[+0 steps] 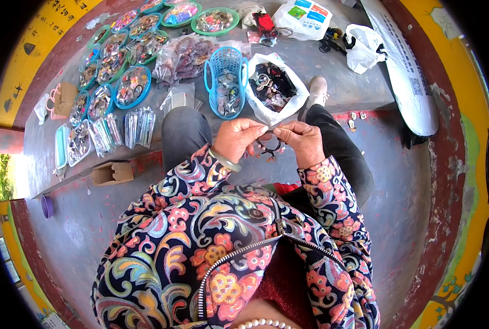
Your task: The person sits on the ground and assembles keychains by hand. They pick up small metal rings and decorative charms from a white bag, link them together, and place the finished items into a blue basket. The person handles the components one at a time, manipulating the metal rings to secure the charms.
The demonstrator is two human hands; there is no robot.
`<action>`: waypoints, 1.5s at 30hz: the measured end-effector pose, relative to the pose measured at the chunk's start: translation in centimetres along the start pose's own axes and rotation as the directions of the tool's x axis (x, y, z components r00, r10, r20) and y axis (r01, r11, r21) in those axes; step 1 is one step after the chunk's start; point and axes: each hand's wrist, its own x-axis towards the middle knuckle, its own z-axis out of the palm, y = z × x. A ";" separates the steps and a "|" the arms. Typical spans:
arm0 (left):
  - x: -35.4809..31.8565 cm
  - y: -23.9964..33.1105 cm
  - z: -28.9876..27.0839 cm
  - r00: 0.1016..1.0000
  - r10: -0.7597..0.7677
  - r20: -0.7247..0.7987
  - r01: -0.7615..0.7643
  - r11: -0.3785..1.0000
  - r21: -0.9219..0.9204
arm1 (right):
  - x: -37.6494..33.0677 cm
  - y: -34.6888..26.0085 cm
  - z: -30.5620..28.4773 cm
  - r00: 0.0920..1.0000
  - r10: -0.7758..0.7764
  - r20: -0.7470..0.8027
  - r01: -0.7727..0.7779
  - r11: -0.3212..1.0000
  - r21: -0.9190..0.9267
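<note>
My left hand [236, 138] and my right hand [302, 141] meet in front of my knees, thumbs and fingertips pinched close together. Between them hangs a small dark loop [270, 152] with little pieces dangling from it; it looks like a bracelet or hair tie, but its exact kind is too small to tell. Both hands grip its upper edge. Just beyond them stands a white plastic bag [295, 105], its mouth wide, filled with dark small trinkets. To its left is a blue plastic basket [227, 57] with handles and several small packaged items inside.
Several round trays [131, 100] of small accessories crowd the far left. Bundles of pens [140, 127] lie on the ledge there, with a cardboard box [112, 173] below. Clear bags of trinkets [187, 57] sit behind the basket. Another white bag [363, 50] lies far right.
</note>
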 end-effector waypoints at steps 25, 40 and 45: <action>-0.2 -0.6 0.1 0.977 0.208 0.047 -0.209 0.893 0.399 | 0.6 0.2 -0.2 0.966 0.100 0.237 -0.070 0.989 -0.132; 1.1 -1.1 -2.3 0.985 -0.172 0.011 0.165 0.919 -0.358 | 1.3 1.5 -1.6 0.952 0.292 0.096 -0.301 0.823 0.481; 1.4 -2.1 -0.8 0.979 -0.173 0.104 0.201 0.859 -0.471 | 1.0 2.1 -0.6 0.938 0.312 0.149 -0.344 0.794 0.501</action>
